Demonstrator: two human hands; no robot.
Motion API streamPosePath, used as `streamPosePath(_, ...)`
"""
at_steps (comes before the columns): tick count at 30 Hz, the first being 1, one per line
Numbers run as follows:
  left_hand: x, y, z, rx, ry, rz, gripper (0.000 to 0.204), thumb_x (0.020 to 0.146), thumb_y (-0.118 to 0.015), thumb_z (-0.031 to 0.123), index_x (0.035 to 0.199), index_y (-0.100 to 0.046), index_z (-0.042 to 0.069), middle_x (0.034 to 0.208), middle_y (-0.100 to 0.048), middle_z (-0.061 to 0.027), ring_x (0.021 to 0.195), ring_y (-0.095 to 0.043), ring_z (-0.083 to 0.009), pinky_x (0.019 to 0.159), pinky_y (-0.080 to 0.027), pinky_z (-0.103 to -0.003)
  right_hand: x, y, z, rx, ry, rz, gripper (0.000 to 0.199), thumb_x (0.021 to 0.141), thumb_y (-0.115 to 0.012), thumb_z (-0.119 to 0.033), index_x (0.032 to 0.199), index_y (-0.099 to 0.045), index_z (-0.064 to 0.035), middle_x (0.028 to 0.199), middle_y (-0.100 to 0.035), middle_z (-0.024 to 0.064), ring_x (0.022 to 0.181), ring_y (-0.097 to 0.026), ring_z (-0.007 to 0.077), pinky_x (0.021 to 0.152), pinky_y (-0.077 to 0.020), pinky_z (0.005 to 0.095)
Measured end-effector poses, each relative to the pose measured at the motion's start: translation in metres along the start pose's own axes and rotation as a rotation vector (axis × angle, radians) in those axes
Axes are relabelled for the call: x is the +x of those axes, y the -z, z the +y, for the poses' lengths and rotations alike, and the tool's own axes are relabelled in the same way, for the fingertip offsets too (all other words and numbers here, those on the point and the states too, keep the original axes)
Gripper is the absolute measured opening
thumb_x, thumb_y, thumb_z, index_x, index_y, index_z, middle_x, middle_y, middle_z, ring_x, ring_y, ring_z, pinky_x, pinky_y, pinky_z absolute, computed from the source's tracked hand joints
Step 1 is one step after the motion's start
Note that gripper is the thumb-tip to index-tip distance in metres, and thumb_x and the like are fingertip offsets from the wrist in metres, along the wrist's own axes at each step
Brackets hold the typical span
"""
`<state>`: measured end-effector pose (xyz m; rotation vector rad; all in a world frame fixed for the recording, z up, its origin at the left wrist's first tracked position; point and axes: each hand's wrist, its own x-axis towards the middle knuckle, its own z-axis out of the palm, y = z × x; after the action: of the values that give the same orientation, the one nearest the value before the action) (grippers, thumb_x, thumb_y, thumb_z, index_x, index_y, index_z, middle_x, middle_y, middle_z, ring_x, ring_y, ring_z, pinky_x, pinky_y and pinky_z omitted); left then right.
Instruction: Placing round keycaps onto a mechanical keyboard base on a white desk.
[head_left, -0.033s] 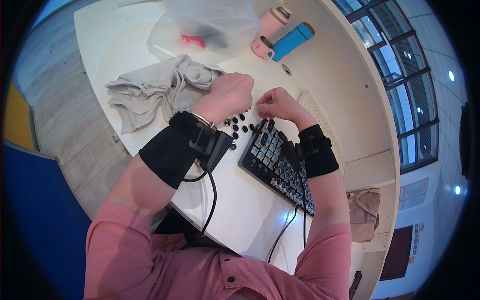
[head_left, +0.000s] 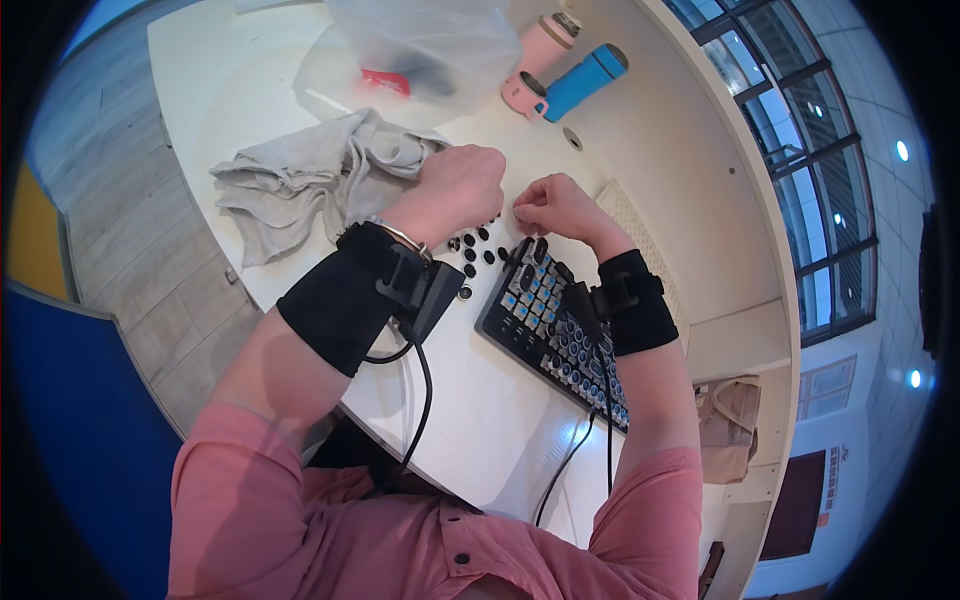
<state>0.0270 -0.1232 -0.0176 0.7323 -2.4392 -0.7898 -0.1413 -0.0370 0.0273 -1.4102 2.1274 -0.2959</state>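
My left hand is curled closed beside the crumpled grey cloth, overlapping its right edge; its fingertips are hidden, so I cannot tell what it grips. A short gap away, my right hand has thumb and fingertips pressed together above the far end of a black keyboard. Anything in that pinch is too small to make out. Part of the keyboard has bare switches with blue centres, while other keys wear round caps. Several loose round black keycaps lie on the table between my left wrist and the keyboard.
A translucent plastic bag sits at the back, near a pink bottle, a pink mug and a blue bottle. A pale keyboard lies along the right panel. Cables run toward me over the white table.
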Motion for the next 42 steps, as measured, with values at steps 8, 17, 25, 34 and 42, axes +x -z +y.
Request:
streamPosePath(8,0.006,-0.004,-0.002,-0.044,0.014,-0.042,0.017,0.077,-0.056,0.015,0.077,-0.065,0.001,0.084,-0.065,-0.0175,0.082,-0.063,-0.0334,0.071,-0.050,-0.043,-0.051,0.019,-0.012,0.081,0.052,0.101,0.018,0.090,-0.059,-0.019,0.090,-0.064,-0.0009,0.067,-0.056,-0.0032,0.061,-0.054,0.0056,0.054,-0.0467,0.0213)
streamPosePath(17,0.008,-0.004,-0.006,-0.091,-0.021,-0.085,0.018,0.077,-0.055,0.014,0.073,-0.062,-0.001,0.066,-0.063,-0.0132,0.057,-0.063,-0.0252,0.060,-0.050,-0.037,-0.090,0.008,0.012,0.165,0.001,0.170,0.012,0.089,-0.062,-0.013,0.092,-0.065,-0.0021,0.073,-0.065,-0.0002,0.064,-0.057,0.0049,0.056,-0.0448,0.0188)
streamPosePath(25,0.005,-0.002,-0.006,-0.105,-0.027,-0.072,0.017,0.074,-0.055,0.013,0.073,-0.063,-0.002,0.079,-0.064,-0.0209,0.080,-0.063,-0.0359,0.071,-0.049,-0.044,-0.088,-0.001,0.027,0.280,0.168,0.195,0.012,0.084,-0.067,-0.010,0.087,-0.064,0.0017,0.074,-0.064,0.0036,0.070,-0.059,0.0094,0.064,-0.0460,0.0224)
streamPosePath(34,0.006,-0.002,-0.006,-0.076,-0.024,-0.083,0.018,0.075,-0.054,0.013,0.076,-0.064,-0.002,0.082,-0.065,-0.0205,0.081,-0.063,-0.0356,0.072,-0.049,-0.044,-0.083,-0.005,0.031,0.086,0.239,0.234,0.014,0.083,-0.069,-0.016,0.087,-0.069,-0.0019,0.076,-0.066,0.0016,0.072,-0.056,0.0082,0.069,-0.0459,0.0249)
streamPosePath(42,0.006,-0.004,-0.007,-0.033,-0.052,-0.077,0.018,0.076,-0.054,0.014,0.079,-0.064,-0.001,0.085,-0.065,-0.0205,0.084,-0.063,-0.0356,0.073,-0.049,-0.044,-0.076,-0.008,0.040,0.137,0.128,0.232,0.018,0.084,-0.069,-0.018,0.090,-0.071,-0.0015,0.078,-0.069,0.0037,0.073,-0.058,0.0080,0.073,-0.0474,0.0258)
